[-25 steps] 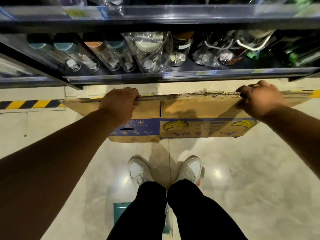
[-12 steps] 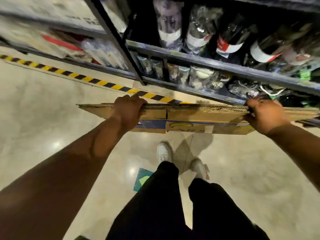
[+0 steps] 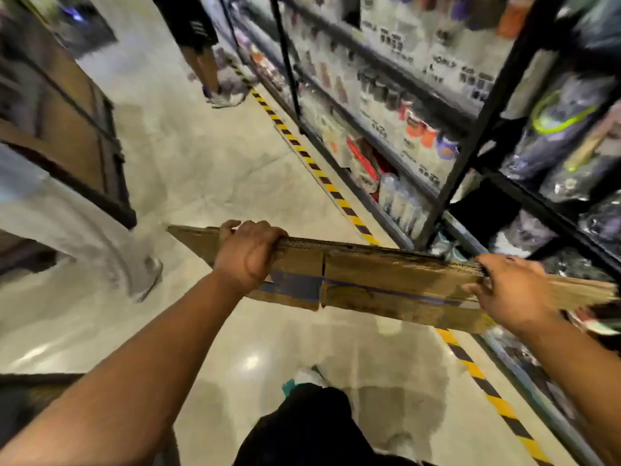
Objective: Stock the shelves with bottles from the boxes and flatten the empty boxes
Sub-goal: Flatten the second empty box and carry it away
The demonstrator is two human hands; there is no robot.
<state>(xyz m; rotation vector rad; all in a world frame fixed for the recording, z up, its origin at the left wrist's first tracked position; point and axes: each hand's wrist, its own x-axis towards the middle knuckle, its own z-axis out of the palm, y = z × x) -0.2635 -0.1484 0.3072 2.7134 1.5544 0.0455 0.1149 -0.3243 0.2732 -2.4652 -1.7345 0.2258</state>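
The pale polished stone floor (image 3: 208,163) of the aisle spreads out under me. Tall dark metal shelving (image 3: 497,95) runs along my right, packed with goods too blurred to name.

I hold a flattened brown cardboard box with a blue printed band (image 3: 386,274) off the floor in front of my legs. It stands on its long edge, running left to right, with its right end close to the shelving.

Below it are my black trousers (image 3: 312,428). My left hand (image 3: 248,253) grips the box's top edge near the left end, fingers curled over the far side. My right hand (image 3: 510,290) clasps the same edge toward the right end.

Far up the aisle another person's legs (image 3: 205,65) stand beside the shelving. A yellow-and-black striped tape line (image 3: 302,153) follows the shelving's foot. A pack of clear plastic bottles (image 3: 400,196) sits on a low shelf, and one white shoe (image 3: 307,376) shows near my knee.
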